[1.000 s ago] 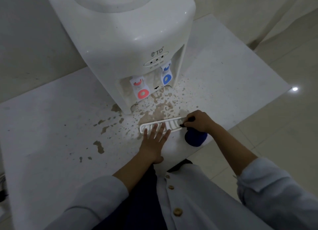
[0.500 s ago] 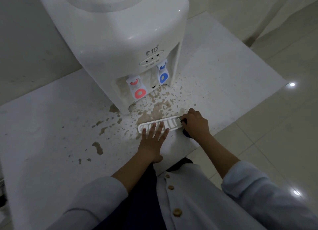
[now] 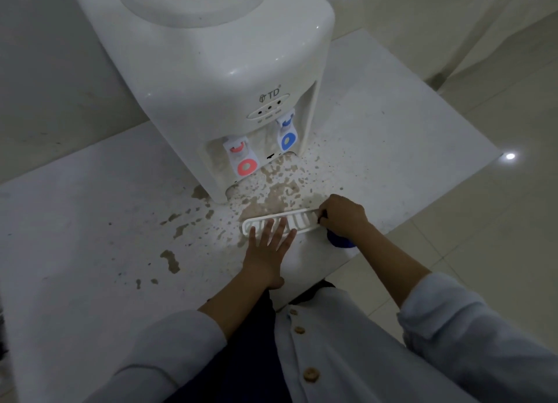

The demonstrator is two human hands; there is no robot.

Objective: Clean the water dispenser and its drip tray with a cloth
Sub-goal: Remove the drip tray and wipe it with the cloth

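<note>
Little has shifted since 0.5 s ago — the left hand still presses flat on the drip tray near the desk's front edge while the right hand grips a dark cloth at the tray's end — hard wiping could slide it off.

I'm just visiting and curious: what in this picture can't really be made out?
- Blue cloth, head view: mostly hidden under the right hand.
- Drip tray: its near edge is covered by the left hand.
- Labels under the water dispenser lights: too small.
- Dispenser top: cut off by the frame edge.
</note>
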